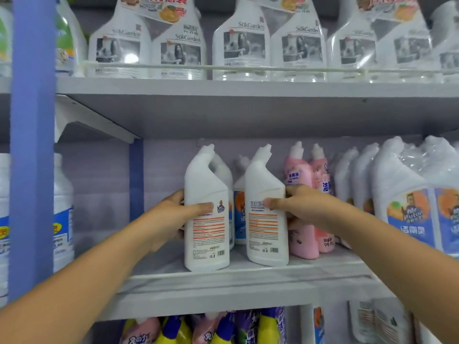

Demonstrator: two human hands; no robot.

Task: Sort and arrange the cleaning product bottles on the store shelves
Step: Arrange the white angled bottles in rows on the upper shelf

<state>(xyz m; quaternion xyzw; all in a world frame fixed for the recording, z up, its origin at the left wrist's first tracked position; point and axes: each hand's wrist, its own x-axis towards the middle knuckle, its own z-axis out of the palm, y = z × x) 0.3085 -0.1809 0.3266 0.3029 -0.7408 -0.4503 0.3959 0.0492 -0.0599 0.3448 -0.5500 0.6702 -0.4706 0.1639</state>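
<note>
Take the blue upright (32, 145) as your marker: to its right, on the middle shelf (223, 284), your left hand (173, 214) grips the first white angled-neck toilet cleaner bottle (206, 219), thumb across its back label and the other fingers wrapped behind it. That bottle stands near the shelf's front edge, so a push outward or a loose hold could, I judge, tip it off the lip. Further right of the upright, your right hand (298, 204) holds the second white bottle (265, 219), thumb on the label and fingers curled round its far side, where they press against the pink bottles (305, 207) just beside it. Sliding this one sideways risks knocking those pink ones over into the shrink-wrapped white packs (407, 194) farthest from the upright. Both white bottles show their back labels, so leaving them unturned would spoil the facing. Their tall narrow shape makes them top-heavy when tilted; keep them upright.
</note>
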